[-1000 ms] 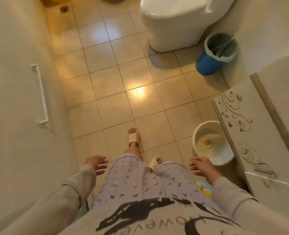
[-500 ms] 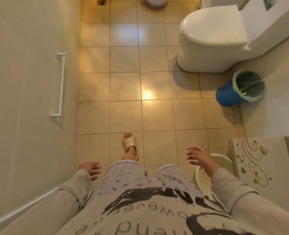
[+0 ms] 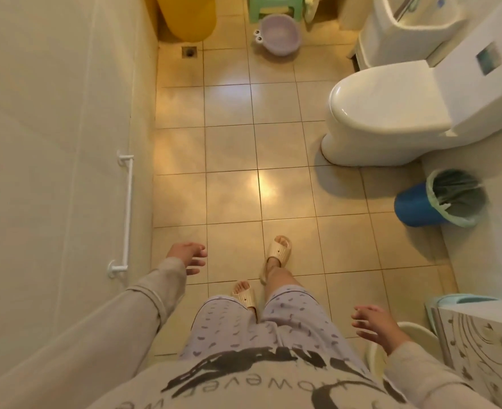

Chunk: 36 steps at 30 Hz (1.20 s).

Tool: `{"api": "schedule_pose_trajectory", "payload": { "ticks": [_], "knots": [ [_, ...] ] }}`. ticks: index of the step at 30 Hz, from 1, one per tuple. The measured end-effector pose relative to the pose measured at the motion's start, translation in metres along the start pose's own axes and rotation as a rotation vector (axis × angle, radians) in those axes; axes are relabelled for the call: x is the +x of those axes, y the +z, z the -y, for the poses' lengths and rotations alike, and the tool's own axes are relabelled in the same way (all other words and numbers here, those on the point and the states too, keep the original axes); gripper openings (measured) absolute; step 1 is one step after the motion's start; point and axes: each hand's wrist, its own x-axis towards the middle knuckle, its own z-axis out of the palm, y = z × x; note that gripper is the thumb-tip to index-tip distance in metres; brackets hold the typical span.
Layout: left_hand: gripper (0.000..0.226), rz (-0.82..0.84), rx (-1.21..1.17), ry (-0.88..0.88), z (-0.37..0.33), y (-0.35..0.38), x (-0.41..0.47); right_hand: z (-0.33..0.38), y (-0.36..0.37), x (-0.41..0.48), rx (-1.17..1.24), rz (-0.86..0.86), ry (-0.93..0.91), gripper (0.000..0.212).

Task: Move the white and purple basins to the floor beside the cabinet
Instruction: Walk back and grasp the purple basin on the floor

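The white basin sits on the floor at the lower right, against the patterned cabinet; my right arm hides most of it. The purple basin, with two cartoon eyes on its rim, stands on the tiles far ahead, in front of a green stool. My left hand hangs empty with fingers spread beside the left wall. My right hand is also empty and spread, just above the white basin's rim.
A white toilet fills the right side. A blue bin with a green liner stands by the right wall. A yellow tub and a floor drain lie at the far left. A white grab bar is fixed to the left wall.
The view has swung forward along the room, bringing the purple basin and stool into sight. I have stepped ahead; the white basin has slipped to the lower right edge. Both hands stay empty.
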Motion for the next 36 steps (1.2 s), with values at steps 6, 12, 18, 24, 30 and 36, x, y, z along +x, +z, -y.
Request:
{"api": "schedule_pose_trajectory", "payload": {
  "ticks": [6,12,18,24,30,36],
  "knots": [
    [0.019,-0.074,-0.028,-0.082,-0.042,-0.008,0.047,0.108,0.031,0.037,-0.026,0.038,-0.035,0.015],
    [0.031,-0.175,-0.064,-0.213,-0.08,-0.018,0.085,0.257,0.068,0.062,-0.126,0.136,-0.137,0.017],
    [0.034,-0.185,-0.21,-0.306,-0.137,-0.012,0.104,0.407,0.093,0.072,-0.363,0.219,-0.358,0.022],
    [0.037,-0.189,-0.24,-0.348,-0.195,-0.022,0.146,0.501,0.119,0.085,-0.393,0.228,-0.406,0.026],
    [0.035,-0.168,-0.129,-0.364,-0.294,-0.051,0.218,0.546,0.135,0.104,-0.344,0.184,-0.263,0.026],
    [0.017,-0.121,-0.03,-0.255,-0.447,-0.079,0.282,0.575,0.136,0.113,-0.212,0.098,-0.108,0.024]
  ]
}}
